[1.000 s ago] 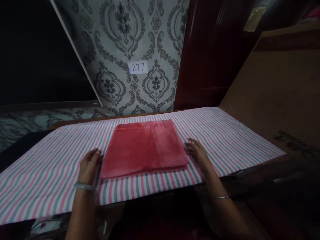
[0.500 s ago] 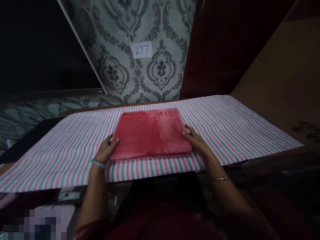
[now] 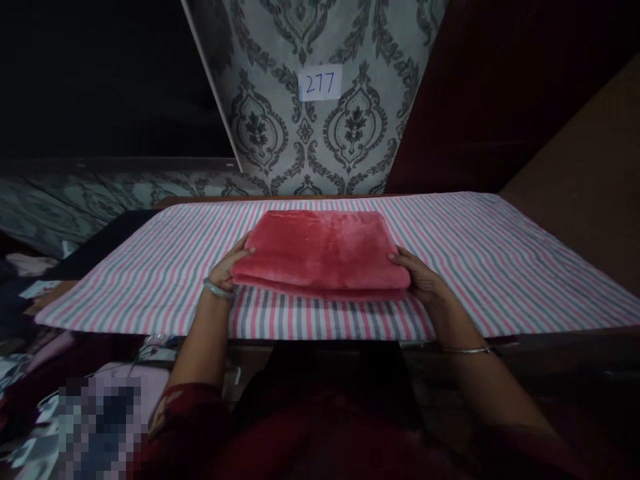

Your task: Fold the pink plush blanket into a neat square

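Observation:
A red, plush cloth folded into a flat rectangle (image 3: 320, 250) is held between my two hands over the striped tablecloth (image 3: 475, 253). My left hand (image 3: 230, 263) grips its left edge, thumb on top and the other fingers partly hidden beside and beneath it. At the right edge, my right hand (image 3: 417, 273) has its thumb on the upper face and its fingers tucked under. The folded layers show along the near side. Its front edge looks slightly raised from the table; whether the far edge touches is unclear.
Behind the table is a patterned wall with a paper (image 3: 320, 83) marked 277. A dark screen (image 3: 100, 80) stands at upper left, and a dark red panel (image 3: 465, 100) at right. Various items (image 3: 55, 347) lie low at the left, below the table edge.
The view has shifted. Both hands still hold the folded red cloth, whose near edge now shows more of its layers and appears lifted higher.

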Demonstrator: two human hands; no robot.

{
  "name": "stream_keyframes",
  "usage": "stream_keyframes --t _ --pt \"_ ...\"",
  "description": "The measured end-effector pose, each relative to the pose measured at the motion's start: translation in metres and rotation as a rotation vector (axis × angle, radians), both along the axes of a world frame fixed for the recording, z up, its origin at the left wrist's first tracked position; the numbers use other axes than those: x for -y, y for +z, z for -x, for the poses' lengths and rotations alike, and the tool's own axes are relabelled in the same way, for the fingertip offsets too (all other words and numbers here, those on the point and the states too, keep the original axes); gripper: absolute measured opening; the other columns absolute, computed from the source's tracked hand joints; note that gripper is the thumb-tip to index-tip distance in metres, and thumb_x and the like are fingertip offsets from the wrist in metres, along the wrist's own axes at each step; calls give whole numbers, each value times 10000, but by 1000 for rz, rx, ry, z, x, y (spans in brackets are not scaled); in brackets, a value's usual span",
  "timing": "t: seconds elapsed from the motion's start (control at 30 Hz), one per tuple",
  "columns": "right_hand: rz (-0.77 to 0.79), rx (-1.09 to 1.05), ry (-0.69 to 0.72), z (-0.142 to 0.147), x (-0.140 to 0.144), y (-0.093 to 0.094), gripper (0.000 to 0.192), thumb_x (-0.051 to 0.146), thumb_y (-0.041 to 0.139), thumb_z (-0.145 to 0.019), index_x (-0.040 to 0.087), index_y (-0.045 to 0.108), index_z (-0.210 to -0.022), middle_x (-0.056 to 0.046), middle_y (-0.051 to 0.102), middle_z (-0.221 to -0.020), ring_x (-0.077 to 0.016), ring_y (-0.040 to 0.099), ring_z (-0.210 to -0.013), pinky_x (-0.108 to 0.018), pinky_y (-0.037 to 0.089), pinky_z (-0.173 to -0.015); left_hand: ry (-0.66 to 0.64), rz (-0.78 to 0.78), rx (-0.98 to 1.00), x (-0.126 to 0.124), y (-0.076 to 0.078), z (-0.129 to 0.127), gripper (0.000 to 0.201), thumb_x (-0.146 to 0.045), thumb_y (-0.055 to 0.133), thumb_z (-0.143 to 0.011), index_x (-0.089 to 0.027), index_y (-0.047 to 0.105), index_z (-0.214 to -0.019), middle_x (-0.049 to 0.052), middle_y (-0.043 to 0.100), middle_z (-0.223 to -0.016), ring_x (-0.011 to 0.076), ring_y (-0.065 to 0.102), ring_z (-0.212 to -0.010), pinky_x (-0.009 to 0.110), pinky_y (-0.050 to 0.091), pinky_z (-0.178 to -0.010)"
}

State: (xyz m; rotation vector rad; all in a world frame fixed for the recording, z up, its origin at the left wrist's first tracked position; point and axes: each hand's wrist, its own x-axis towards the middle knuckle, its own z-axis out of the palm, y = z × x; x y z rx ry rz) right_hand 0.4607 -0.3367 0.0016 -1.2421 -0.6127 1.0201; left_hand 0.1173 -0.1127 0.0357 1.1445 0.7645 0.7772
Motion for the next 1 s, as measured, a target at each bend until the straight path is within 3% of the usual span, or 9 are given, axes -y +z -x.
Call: stream_keyframes --t 0.13,0.27,0.37,0.43,0.53,0.63,0.7,0.87,1.0 --pt "-105 0 -46 -10 -16 23 607 340 756 -595 243 631 -1180 -31 683 -1186 -277 642 -1078 -369 559 -889 48 -57 33 -11 24 -11 722 -126 659 -774 -260 478 -1460 1 717 -1190 136 705 -952 294 551 -942" --pt "-297 110 -148 -27 -35 58 581 323 727 -602 252 639 -1172 -4 648 -1257 -257 582 -1186 -352 499 -996 66 -184 85 -15 57 -22 766 -182 701 -773 -255 440 -1489 25 678 -1283 184 657 -1134 353 479 -1071" --pt "-392 218 -180 -34 -32 71 629 338 752 -613 263 620 -1223 -2 613 -1315 -240 569 -1192 -313 502 -956 84 -274 117 -8 68 -20 801 -251 767 -745 -268 450 -1480 39 588 -1424 214 599 -1241 357 462 -1090" --pt "-356 262 -162 -33 -21 61 736 364 770 -622 288 563 -1324 -10 623 -1293 -237 607 -1105 -307 528 -860 81 -266 89 0 58 -13 869 -296 809 -720 -276 420 -1497 64 581 -1432 231 619 -1217 355 495 -1049" --pt "-121 222 -106 -26 0 22 936 403 785 -601 259 435 -1457 -35 697 -1047 -238 651 -861 -319 529 -706 29 -83 -90 13 23 1 1036 -314 875 -655 -237 343 -1541 136 676 -1283 263 700 -1056 360 574 -908" --pt "85 134 -84 -19 16 -15 1029 414 792 -576 191 376 -1491 -26 686 -844 -249 647 -783 -334 529 -692 -19 68 -193 21 -14 13 1017 -289 879 -652 -193 372 -1529 154 717 -1173 255 720 -982 327 590 -838" --pt "108 130 -56 -19 20 -25 1036 423 782 -604 201 339 -1513 -29 690 -853 -262 658 -827 -350 543 -736 2 57 -202 21 -26 17 983 -282 858 -675 -200 377 -1528 124 735 -1112 225 726 -939 295 586 -810" --pt "102 179 7 -23 3 -9 862 488 716 -747 261 359 -1498 -85 632 -1277 -270 646 -1083 -393 540 -929 83 -25 -317 1 -12 5 986 -368 830 -721 -221 325 -1554 96 736 -1077 181 720 -781 250 556 -663" --pt "35 93 70 -25 -27 2 731 489 674 -770 234 437 -1412 -105 611 -1314 -279 646 -1096 -414 559 -911 127 38 -275 -24 3 -26 1008 -394 841 -707 -176 331 -1549 179 665 -1265 221 721 -890 280 576 -701"
